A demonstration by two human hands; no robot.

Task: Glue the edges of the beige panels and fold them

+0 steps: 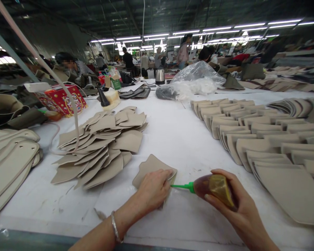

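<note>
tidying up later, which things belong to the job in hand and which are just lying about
Likely in the job: squeeze bottle in right hand, beige piece under left hand, beige pile, beige rows

Likely lying about: red box, metal kettle, clear plastic

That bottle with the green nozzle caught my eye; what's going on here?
A person's right hand grips an amber-brown bottle tipped on its side, its green nozzle pointing at the edge of a flat tan piece. The left hand rests on that piece against the white tabletop. A loose pile of similar pieces lies to the left, and overlapping rows of tan pieces to the right. Whether anything is coming out isn't clear.
</note>
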